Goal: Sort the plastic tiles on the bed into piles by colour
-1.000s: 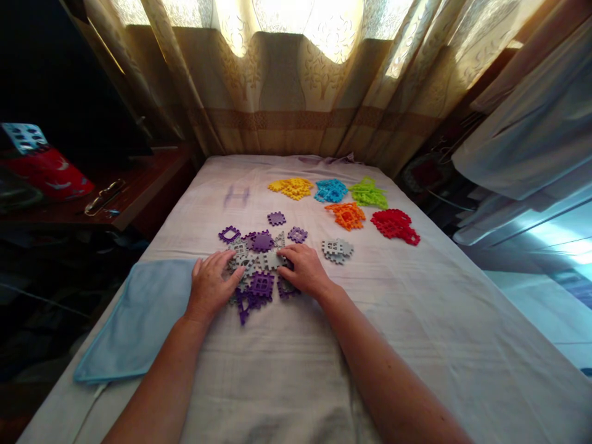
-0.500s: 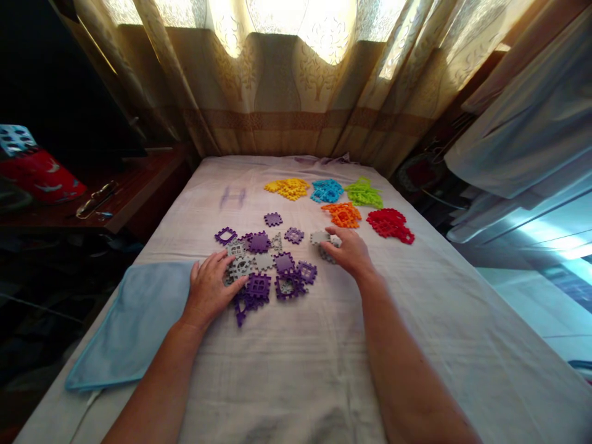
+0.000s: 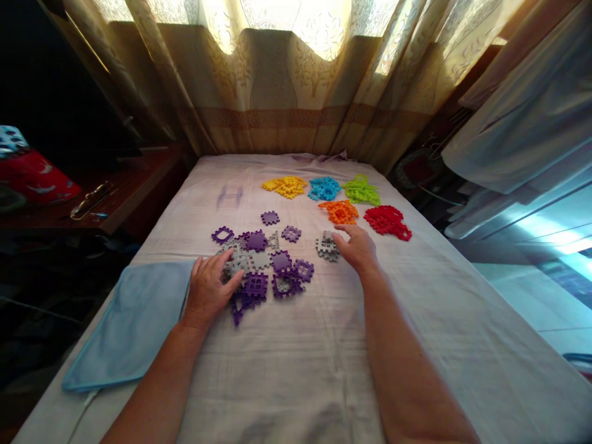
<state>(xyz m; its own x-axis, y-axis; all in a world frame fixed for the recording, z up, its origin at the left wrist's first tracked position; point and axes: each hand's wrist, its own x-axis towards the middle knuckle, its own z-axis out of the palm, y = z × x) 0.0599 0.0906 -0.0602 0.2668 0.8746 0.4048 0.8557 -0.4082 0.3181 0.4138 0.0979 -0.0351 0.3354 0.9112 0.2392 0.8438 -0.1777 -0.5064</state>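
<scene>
Grey pieces lie in a small heap on the bed, touching the fingertips of the right hand, which is released. The left hand rests on the purple-grey pile; whether it grasps a piece, one cannot tell.

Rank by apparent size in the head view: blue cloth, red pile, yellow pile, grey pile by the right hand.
1. Blue cloth, though it lies nearest the camera.
2. Red pile and yellow pile: they look alike, so not ranked.
3. Grey pile.
</scene>
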